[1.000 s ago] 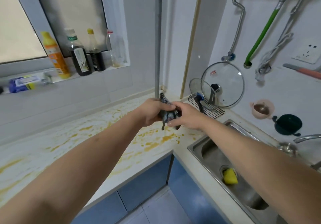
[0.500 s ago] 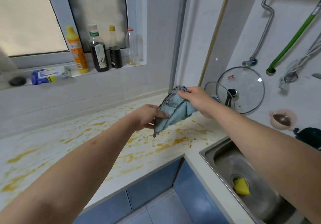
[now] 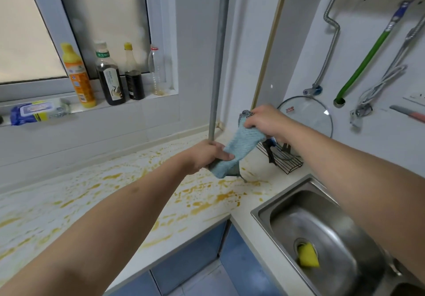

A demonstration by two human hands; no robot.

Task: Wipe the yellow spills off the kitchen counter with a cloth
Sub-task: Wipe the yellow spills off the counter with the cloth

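Since half a second ago the blue cloth [image 3: 239,151] is stretched longer and slanted between both hands, held above the desk's back corner. Left hand [image 3: 208,155] pinches its lower end; right hand [image 3: 266,121] grips the upper end near the glass lid [image 3: 308,114]. Yellow spills [image 3: 207,194] still cover the desk, none wiped. Risks: the dangling corner drags through the spill and smears it; the right hand knocks the lid rack [image 3: 282,157]; wiping toward the front edge pushes liquid off or into the sink [image 3: 322,233].
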